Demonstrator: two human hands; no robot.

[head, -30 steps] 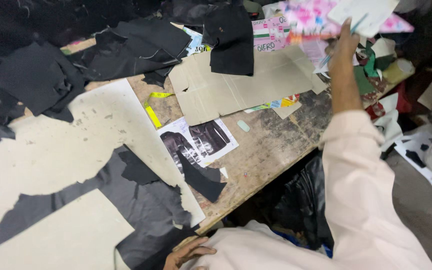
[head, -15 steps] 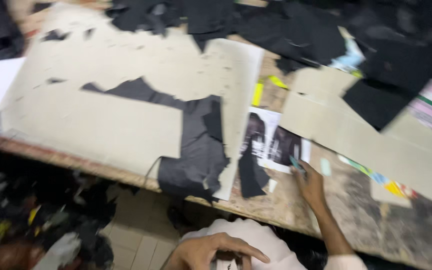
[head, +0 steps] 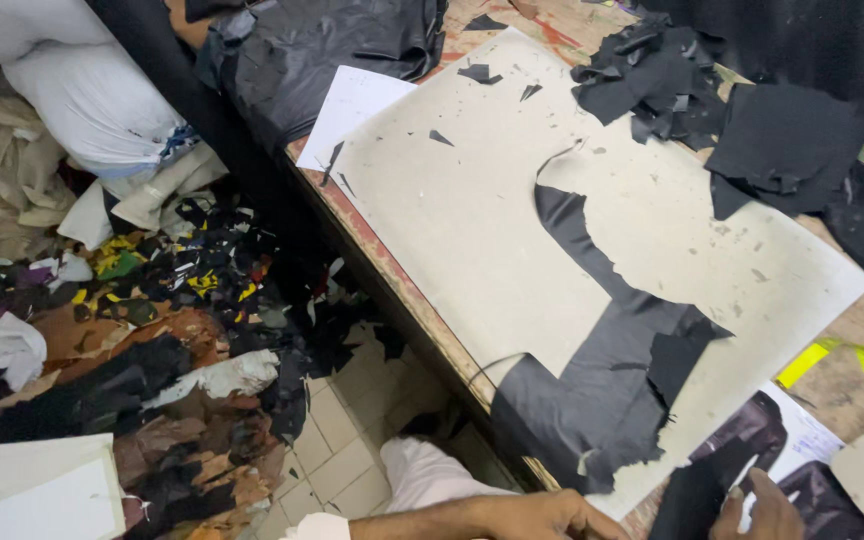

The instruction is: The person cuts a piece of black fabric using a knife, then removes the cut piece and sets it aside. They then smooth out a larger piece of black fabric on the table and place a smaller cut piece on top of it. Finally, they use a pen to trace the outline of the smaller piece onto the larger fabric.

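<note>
The view has swung left since half a second ago, and the right hand [head: 767, 510] now rests by the printed black-and-white photo sheet [head: 787, 465], fingers loosely apart on its lower edge. The left hand [head: 542, 515] lies flat, empty, left of it beside the ragged black leather scrap [head: 602, 390] on the desk [head: 392, 270].

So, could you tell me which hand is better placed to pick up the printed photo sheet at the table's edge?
The right hand, probably: it rests on the printed photo sheet beside a black scrap. The left hand lies lower, off the sheet, by the table edge.
</note>
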